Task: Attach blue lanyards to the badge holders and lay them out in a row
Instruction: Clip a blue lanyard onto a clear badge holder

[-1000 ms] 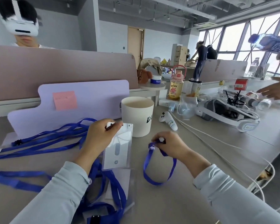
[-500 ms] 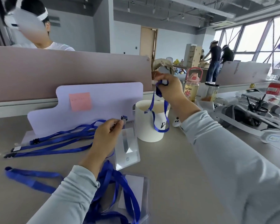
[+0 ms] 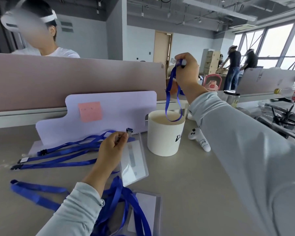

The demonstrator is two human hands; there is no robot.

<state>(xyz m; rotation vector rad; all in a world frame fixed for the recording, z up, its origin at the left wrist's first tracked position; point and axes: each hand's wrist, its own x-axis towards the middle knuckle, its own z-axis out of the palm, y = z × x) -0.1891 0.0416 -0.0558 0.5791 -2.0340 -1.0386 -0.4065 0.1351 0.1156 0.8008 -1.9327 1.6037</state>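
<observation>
My left hand (image 3: 111,147) pinches the top of a clear badge holder (image 3: 134,161) near its metal clip (image 3: 129,130); the holder rests tilted on the table. High above the white cup, my right hand (image 3: 187,70) grips one end of a blue lanyard (image 3: 173,97), whose loop hangs down into the cup's mouth. Several more blue lanyards (image 3: 61,154) lie stretched out at the left. A tangle of lanyards (image 3: 124,201) covers another badge holder (image 3: 146,208) close to me.
A white cup (image 3: 165,135) stands mid-table beside a white controller (image 3: 200,139). A lilac board (image 3: 109,113) with a pink note leans on the pink divider (image 3: 75,79). A headset and clutter lie at the right. A person sits behind the divider; two stand far off.
My right hand rose from the table to above the cup, lifting the lanyard so its loop dangles. My left hand lowered the badge holder to the table.
</observation>
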